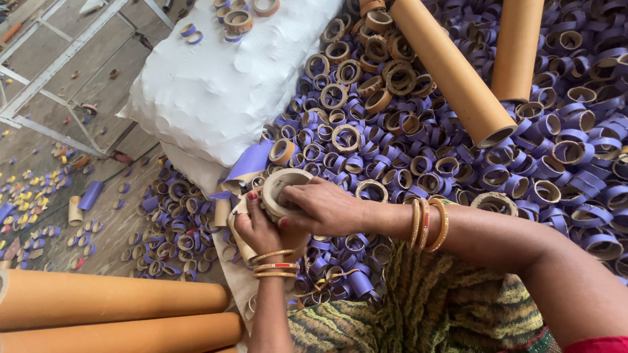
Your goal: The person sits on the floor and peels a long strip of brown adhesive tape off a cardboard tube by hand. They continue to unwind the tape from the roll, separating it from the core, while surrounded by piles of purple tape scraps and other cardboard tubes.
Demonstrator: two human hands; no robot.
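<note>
A: Two hands on one thing, from where I sit. My left hand [256, 225] cups a short cardboard tube [282, 196] from below and behind, fingers wrapped round its side. My right hand [320, 208] lies over the front of it, fingers closed on the wall just under the open rim.

B: So both are clamped on it?

A: Yes, both gripping the same tube, and the hands touch each other around it. The tube tilts its open end up and away from me, just above my lap.

B: What's about it?

A: A deep heap of purple rings [418, 163] spreads ahead and to the right, with brown rings [366, 72] mixed in near the top. Two long tan tubes [451, 68] lie slanting across that heap. Two more long tubes [111, 299] lie at lower left, side by side. A white padded sack [222, 85] sits up and left of my hands, a few rings resting on it.

B: And the wrists?

A: Gold bangles [428, 225] on the right wrist, thinner ones on the left. A green patterned cloth [418, 307] covers my lap. Loose rings dot the floor [98, 85] at left.
</note>
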